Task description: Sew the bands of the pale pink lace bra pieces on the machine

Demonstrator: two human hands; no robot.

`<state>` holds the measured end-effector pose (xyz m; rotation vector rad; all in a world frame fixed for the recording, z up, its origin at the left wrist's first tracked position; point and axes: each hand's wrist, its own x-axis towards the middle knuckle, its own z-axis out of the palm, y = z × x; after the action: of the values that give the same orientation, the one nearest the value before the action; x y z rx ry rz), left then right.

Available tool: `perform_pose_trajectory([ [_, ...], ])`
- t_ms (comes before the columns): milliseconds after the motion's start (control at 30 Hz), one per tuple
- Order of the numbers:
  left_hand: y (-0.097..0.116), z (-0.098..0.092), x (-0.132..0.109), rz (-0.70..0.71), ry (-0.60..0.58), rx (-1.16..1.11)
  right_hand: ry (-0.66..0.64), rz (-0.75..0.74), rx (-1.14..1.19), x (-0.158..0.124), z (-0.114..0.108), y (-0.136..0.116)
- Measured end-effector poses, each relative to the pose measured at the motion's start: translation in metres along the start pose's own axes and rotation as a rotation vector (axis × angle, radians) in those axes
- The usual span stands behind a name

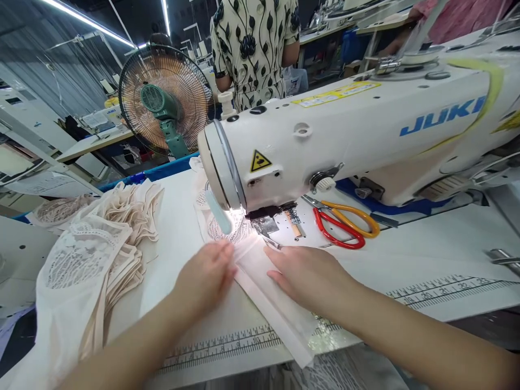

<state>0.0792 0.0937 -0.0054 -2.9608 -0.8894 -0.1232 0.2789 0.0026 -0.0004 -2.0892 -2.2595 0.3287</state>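
Note:
A pale pink fabric piece runs from under the head of the white sewing machine down over the table's front edge. My left hand is at the fabric's left edge, fingers curled and somewhat blurred, pinching it. Flat across the right side of the fabric lies my right hand, its thumb apart from the other fingers. Lace on the fabric shows under the lit needle area; the needle itself is hidden. Scissors with red and orange handles lie right of the needle area.
Stacked lace-trimmed pieces lie on the left. A ruler strip runs along the table's front edge. Behind stand a green fan and a person in a leaf-patterned shirt. Another person in pink is at the upper right.

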Motion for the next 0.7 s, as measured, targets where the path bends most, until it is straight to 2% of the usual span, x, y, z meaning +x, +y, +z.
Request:
perform_pose_trajectory([
  [67,0.023,0.0,-0.009,0.032,-0.13,-0.024,0.093,-0.111,0.051,-0.01,0.007,0.006],
  [133,0.036,0.002,-0.013,0.046,-0.234,-0.038,0.174,-0.248,0.103,-0.019,0.016,0.012],
  [267,0.037,0.003,-0.01,0.014,-0.343,-0.058,0.301,-0.446,0.198,-0.033,0.034,0.025],
  [400,0.03,-0.001,-0.005,-0.011,-0.416,-0.062,0.33,-0.473,0.239,-0.042,0.042,0.03],
  [700,0.013,0.001,0.008,0.005,-0.411,-0.054,0.396,-0.481,0.274,-0.044,0.039,0.028],
])
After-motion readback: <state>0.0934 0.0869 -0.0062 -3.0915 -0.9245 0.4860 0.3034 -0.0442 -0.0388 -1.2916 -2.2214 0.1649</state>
